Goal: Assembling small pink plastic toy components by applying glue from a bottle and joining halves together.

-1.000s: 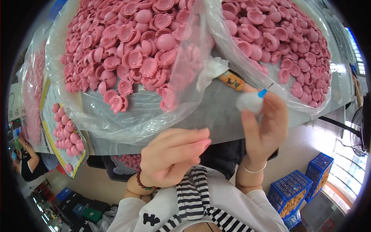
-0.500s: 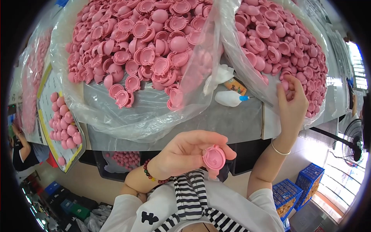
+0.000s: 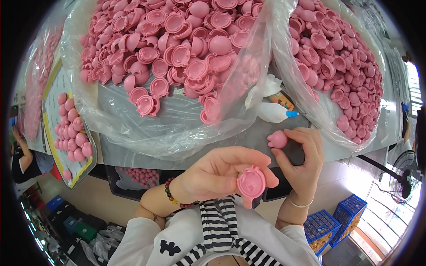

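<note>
My left hand (image 3: 213, 175) is closed around the rim of a pink plastic half shell (image 3: 252, 184), its hollow facing up and a small tab pointing down. Off to the right, my right hand (image 3: 306, 162) pinches a second pink half shell (image 3: 278, 139) between thumb and fingertip, with its rounded outside showing. The two pieces are apart, both near the table's front edge. Beyond them lie a large pile of pink half shells (image 3: 177, 55) on clear plastic and another pile (image 3: 350, 66) at the right. A white squeeze bottle (image 3: 271, 112) with a blue tip rests between the piles.
At the left, a yellow-edged tray (image 3: 90, 165) carries several pink balls (image 3: 71, 133). A dark bin (image 3: 116, 184) with more pink pieces sits below the table edge. Blue crates (image 3: 320, 228) and a fan (image 3: 404, 168) stand at the right. Another person (image 3: 24, 159) is at far left.
My right hand has come from the right-hand pile toward my left hand, bringing a pink half shell. My left hand has barely moved. The view has shifted slightly.
</note>
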Motion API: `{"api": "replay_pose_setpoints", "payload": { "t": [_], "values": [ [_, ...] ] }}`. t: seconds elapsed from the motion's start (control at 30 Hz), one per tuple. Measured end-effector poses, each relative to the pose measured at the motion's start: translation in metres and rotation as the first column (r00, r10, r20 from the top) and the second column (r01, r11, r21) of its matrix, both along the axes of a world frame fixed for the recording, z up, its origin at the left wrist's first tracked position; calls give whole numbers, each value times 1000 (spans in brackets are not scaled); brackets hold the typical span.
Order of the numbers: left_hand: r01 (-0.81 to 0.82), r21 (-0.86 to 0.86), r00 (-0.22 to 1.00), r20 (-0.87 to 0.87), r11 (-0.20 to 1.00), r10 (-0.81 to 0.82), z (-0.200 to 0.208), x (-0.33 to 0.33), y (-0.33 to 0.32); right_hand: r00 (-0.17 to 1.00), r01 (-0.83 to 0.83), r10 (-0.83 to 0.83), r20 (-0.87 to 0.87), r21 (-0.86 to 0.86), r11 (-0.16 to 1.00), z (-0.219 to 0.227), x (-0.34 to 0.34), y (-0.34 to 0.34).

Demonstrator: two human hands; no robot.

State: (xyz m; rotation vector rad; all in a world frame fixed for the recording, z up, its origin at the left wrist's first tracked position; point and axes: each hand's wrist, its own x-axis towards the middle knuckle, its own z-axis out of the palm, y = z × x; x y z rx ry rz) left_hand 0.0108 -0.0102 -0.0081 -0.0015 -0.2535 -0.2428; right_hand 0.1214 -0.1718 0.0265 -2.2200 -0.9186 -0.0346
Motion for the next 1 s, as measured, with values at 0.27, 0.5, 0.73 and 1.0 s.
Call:
{"api": "replay_pose_setpoints", "payload": {
  "t": [0.27, 0.5, 0.73, 1.0],
  "values": [
    [-346, 773, 902, 118, 532, 415, 20, -3, 3, 997, -51, 53, 51, -28, 998, 4, -2, 3],
    [-361, 888, 865, 204, 285, 458, 20, -2, 3, 979, -132, 180, -96, 375, 918, 10, -17, 7],
    [-431, 902, 828, 384, 25, 408, 17, -1, 4, 970, -200, 234, -68, 329, 923, 1, -19, 12],
    [-445, 894, 834, 394, 48, 388, 16, 5, 6, 982, -185, 190, 12, 301, 936, 1, -26, 10]
  ]
}}
